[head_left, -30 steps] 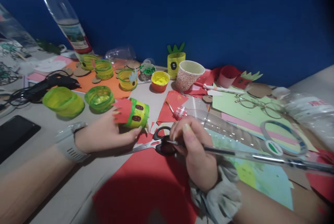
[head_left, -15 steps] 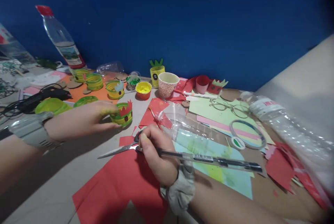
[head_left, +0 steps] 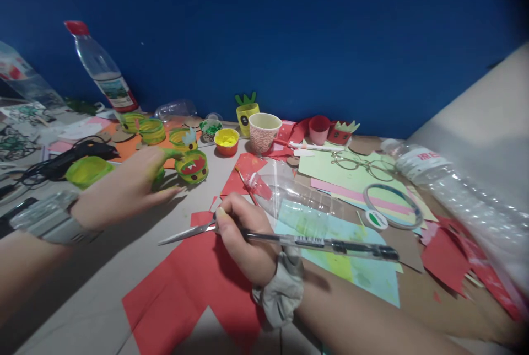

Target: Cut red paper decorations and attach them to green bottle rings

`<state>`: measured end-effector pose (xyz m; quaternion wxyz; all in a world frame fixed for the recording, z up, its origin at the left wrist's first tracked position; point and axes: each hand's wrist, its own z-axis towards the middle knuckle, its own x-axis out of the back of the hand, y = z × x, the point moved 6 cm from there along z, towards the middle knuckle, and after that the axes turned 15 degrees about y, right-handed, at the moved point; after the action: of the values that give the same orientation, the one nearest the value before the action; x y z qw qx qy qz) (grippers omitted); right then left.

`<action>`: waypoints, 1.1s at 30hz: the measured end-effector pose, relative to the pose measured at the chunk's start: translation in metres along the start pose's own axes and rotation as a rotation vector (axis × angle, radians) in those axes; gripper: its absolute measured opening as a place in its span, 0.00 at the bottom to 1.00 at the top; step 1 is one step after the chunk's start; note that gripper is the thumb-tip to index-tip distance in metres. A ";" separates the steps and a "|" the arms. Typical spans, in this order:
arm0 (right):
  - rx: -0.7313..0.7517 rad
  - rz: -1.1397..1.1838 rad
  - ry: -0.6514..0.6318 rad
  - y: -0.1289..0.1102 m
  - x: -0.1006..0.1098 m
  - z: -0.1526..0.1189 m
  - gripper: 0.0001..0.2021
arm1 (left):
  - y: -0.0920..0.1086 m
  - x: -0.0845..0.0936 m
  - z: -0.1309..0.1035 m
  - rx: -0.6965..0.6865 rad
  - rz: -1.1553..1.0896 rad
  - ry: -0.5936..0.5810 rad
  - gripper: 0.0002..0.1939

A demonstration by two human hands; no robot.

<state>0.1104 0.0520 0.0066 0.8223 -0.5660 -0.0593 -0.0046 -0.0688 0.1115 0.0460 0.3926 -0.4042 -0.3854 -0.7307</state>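
Note:
My left hand (head_left: 136, 178) has its fingers apart beside a small green ring (head_left: 192, 174) with a red zigzag paper crown (head_left: 193, 164) and dark spots. The ring leans on the table near my index fingertip; I cannot tell whether they touch. My right hand (head_left: 246, 236) is closed around a clear pen (head_left: 318, 242) with a black end, which points right over my wrist. Scissors (head_left: 188, 232) extend left from under its fingers, blades together. Their handles are hidden, so whether I grip them is unclear. Red paper (head_left: 177, 300) lies below.
Several yellow-green rings (head_left: 152, 132) stand at the left. A yellow paint cup (head_left: 226, 141) and patterned paper cup (head_left: 264, 133) are behind. A clear bottle (head_left: 297, 195), glasses (head_left: 367, 166), tape roll (head_left: 392, 206) and large bottle (head_left: 450, 184) lie right. A blue wall (head_left: 289, 30) rises behind.
My left fingers have spread away from the green ring, which now leans back with its crown lower. My right hand has shifted slightly left, covering the scissors' handles.

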 end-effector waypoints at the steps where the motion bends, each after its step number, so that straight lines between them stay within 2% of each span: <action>1: 0.007 -0.004 -0.001 0.000 0.000 0.000 0.10 | 0.003 0.000 0.000 -0.049 0.056 0.000 0.26; 4: 0.015 -0.009 -0.001 -0.001 0.000 0.001 0.10 | 0.012 -0.004 0.004 -0.207 0.119 -0.034 0.20; 7: 0.002 -0.011 0.002 -0.001 0.000 0.001 0.11 | 0.016 -0.006 0.009 -0.264 0.086 -0.079 0.15; 17: 0.013 -0.023 -0.014 0.000 -0.001 0.001 0.10 | 0.019 -0.003 0.007 -0.214 0.018 -0.061 0.15; 21: 0.014 -0.035 -0.028 0.000 -0.002 0.001 0.11 | 0.017 -0.006 0.009 -0.221 -0.020 -0.073 0.15; 27: 0.016 -0.041 -0.033 0.001 -0.002 0.000 0.11 | 0.011 -0.008 0.009 -0.256 -0.038 -0.016 0.18; 33: 0.027 -0.042 -0.044 0.000 -0.003 0.000 0.11 | 0.015 -0.005 0.009 -0.126 -0.066 -0.085 0.19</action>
<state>0.1073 0.0518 0.0063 0.8280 -0.5535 -0.0892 -0.0086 -0.0511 0.1144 0.0485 0.3256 -0.4458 -0.3680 -0.7483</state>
